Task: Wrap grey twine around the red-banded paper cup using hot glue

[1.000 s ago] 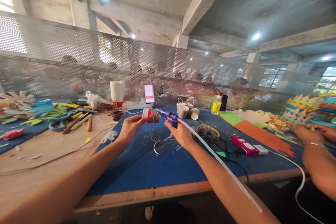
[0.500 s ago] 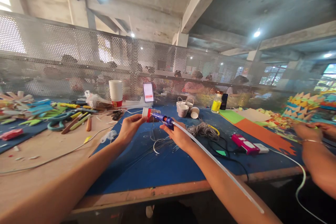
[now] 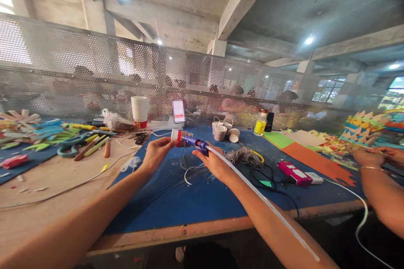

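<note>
White paper cup with a red band (image 3: pixel 179 138): lying on its side in the air above the mat, white end toward the left hand (image 3: pixel 158 153). Thin grey cord (image 3: pixel 188 133) appears wound on the other end, partly hidden by the blue plastic hot-glue gun (image 3: pixel 195 142). Nozzle at the cup's side; whether it touches, cannot tell.

Step in hand looks like gluing at the cord wrap. Done well, I judge: hold the cup steady, lay a thin, even bead beside the last turn, turn the cup a little at a time, and guard the left fingertips from the hot tip.

Cup sits just past the left hand's fingertips; thumb and fingers pinch its white end. Right hand (image 3: pixel 216 159) curled round the gun's handle, cup just ahead and to its left. Trigger pressure: cannot tell. A long translucent glue stick (image 3: pixel 252 186) runs back from the gun over the right forearm.

Beneath: blue mat (image 3: pixel 195 208). Right of the right hand, a loose bundle of grey cord (image 3: pixel 241 156). Beyond, small grey-white cups (image 3: pixel 219 133) clustered together. Back left, a tall stack of white paper cups (image 3: pixel 139 109). Far right, a co-worker's hand (image 3: pixel 368 157) near cut paper.
</note>
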Tool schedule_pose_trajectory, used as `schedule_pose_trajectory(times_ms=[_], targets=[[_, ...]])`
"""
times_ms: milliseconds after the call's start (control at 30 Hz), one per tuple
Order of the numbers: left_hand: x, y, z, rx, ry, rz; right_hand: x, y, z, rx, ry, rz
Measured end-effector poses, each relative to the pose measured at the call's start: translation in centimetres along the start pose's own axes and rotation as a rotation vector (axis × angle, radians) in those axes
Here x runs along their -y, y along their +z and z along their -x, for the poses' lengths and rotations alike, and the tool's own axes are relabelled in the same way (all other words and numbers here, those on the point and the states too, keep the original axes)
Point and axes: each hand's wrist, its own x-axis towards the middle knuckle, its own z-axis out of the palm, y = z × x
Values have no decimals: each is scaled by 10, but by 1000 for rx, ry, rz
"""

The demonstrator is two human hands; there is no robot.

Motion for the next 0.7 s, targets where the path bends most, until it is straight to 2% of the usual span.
schedule_pose_trajectory(times_ms=[700], targets=[[0, 1, 0, 2, 5, -6, -1, 2, -1, -18, 34, 73]])
